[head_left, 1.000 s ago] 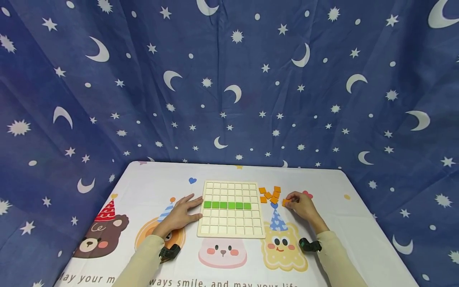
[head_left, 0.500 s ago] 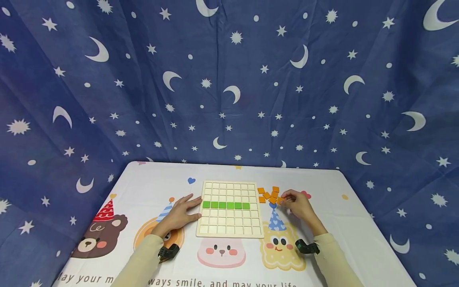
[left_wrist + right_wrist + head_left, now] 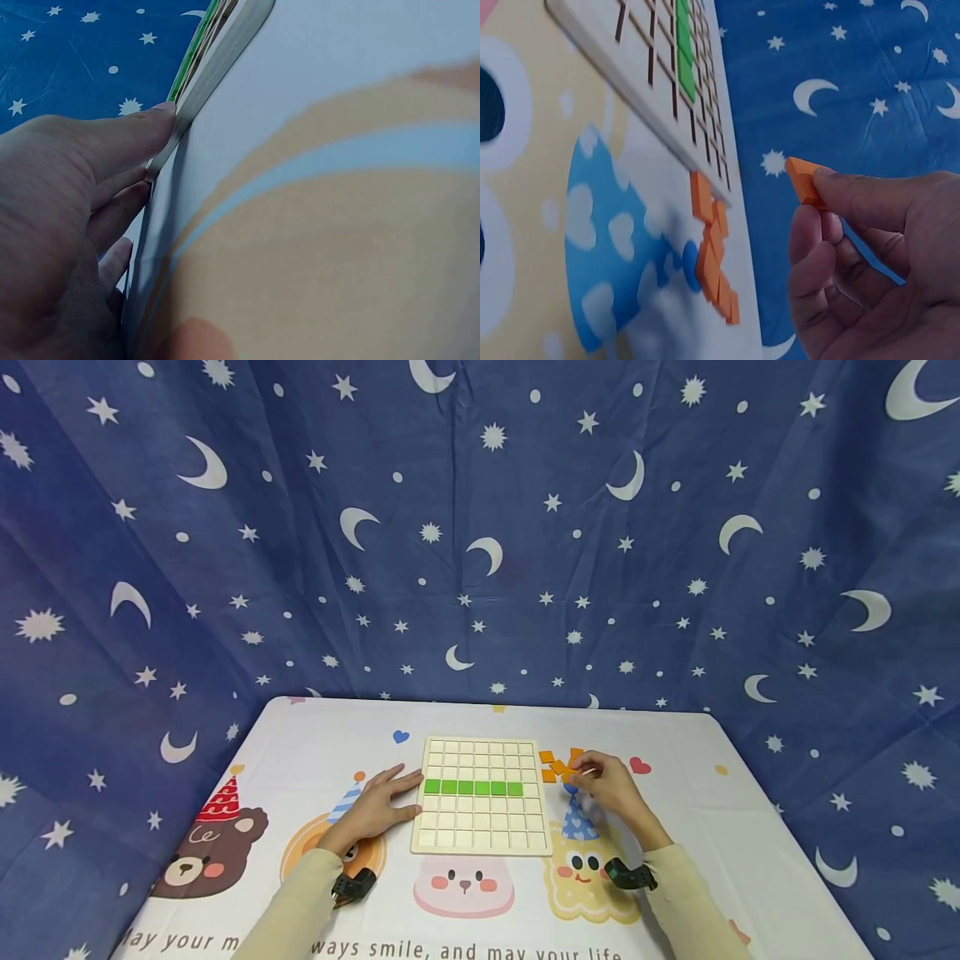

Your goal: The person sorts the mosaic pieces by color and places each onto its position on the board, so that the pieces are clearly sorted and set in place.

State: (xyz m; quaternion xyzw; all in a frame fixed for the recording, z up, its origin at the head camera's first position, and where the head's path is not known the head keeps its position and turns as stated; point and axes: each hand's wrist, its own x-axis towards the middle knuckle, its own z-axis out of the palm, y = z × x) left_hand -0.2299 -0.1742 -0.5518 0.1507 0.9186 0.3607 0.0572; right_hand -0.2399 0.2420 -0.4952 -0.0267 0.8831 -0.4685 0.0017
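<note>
In the head view a pale wooden grid board (image 3: 482, 816) lies on the table, with several green tiles (image 3: 482, 788) in a row across its middle. My left hand (image 3: 375, 810) rests at the board's left edge, fingers extended; the left wrist view has its fingertips touching the board's side. Between thumb and fingers my right hand (image 3: 611, 785) pinches an orange square tile (image 3: 804, 180), raised off the table in the right wrist view. Below it, beside the board's right edge, lie several loose orange tiles (image 3: 548, 775), some hidden by the hand in the head view.
A white tablecloth (image 3: 675, 752) printed with cartoon figures covers the table. Behind and at both sides hangs a dark blue curtain (image 3: 480, 602) with moons and stars. Each wrist wears a black strap, such as the right wrist strap (image 3: 630, 874).
My right hand has moved left from the right side of the orange tiles to above them, carrying a tile. The left hand stays at the board's edge.
</note>
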